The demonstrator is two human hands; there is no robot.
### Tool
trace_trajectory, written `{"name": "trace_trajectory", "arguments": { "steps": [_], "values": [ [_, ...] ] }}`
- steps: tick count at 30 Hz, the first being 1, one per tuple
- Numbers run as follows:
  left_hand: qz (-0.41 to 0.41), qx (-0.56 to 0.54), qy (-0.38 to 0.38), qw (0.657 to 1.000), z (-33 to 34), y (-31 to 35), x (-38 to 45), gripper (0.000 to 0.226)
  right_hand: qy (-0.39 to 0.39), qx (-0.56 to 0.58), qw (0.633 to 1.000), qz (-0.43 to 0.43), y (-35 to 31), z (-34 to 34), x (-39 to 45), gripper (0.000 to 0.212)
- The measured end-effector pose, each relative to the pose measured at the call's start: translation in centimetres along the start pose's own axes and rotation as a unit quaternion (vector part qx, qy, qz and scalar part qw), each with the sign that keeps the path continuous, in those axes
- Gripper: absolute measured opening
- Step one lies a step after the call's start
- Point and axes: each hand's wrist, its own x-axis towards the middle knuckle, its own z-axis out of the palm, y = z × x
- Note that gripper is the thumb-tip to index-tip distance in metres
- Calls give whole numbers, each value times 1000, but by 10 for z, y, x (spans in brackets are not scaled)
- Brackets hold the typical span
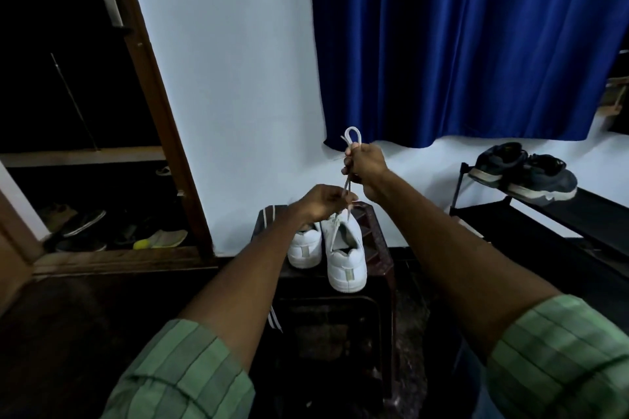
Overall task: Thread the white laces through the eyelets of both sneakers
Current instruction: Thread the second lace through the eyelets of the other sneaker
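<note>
Two white sneakers stand heel-toward-me on a dark plastic stool (381,248): the left sneaker (305,247) and the larger-looking right sneaker (345,253). A white lace (350,133) rises from the right sneaker's front. My right hand (366,168) is raised above the shoes and grips the lace, with a loop sticking out above its fist. My left hand (321,202) pinches the same lace lower down, just over the right sneaker's eyelets. The front of both shoes is hidden behind my left hand.
A dark shoe rack (544,214) at the right carries a pair of dark sneakers (524,173). A blue curtain (459,44) hangs behind. At the left an open doorway shows several shoes (102,231) on the floor. A striped cloth (269,214) drapes beside the stool.
</note>
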Motion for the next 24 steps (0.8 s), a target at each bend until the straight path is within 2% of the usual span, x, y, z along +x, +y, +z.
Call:
{"name": "trace_trajectory", "arguments": {
  "steps": [3, 6, 11, 14, 16, 18, 20, 22, 24],
  "values": [
    [37, 30, 40, 998, 5, -15, -2, 19, 24, 1, 998, 60, 14, -9, -1, 35],
    [55, 112, 69, 990, -3, -19, 0, 21, 35, -28, 990, 130, 37, -18, -4, 31],
    [108, 239, 44, 964, -4, -12, -7, 12, 21, -79, 982, 168, 86, -19, -30, 18],
    [92, 219, 81, 968, 2, -14, -10, 8, 12, -116, 978, 175, 107, -15, -47, 21],
    [84, 194, 106, 972, 9, -18, -13, 13, 11, -184, 969, 166, 117, -15, -52, 20],
    [80, 169, 132, 974, 17, -23, -17, 16, -16, -303, 943, 136, 122, -16, -51, 23],
    [69, 164, 165, 970, 24, -30, -20, 7, -67, -431, 895, 97, 117, -14, -50, 34],
    [59, 188, 189, 962, 30, -40, -22, 11, -116, -496, 857, 75, 106, -13, -48, 31],
    [60, 205, 201, 956, 35, -48, -26, 17, -178, -514, 836, 73, 94, -14, -45, 27]
  ]
}}
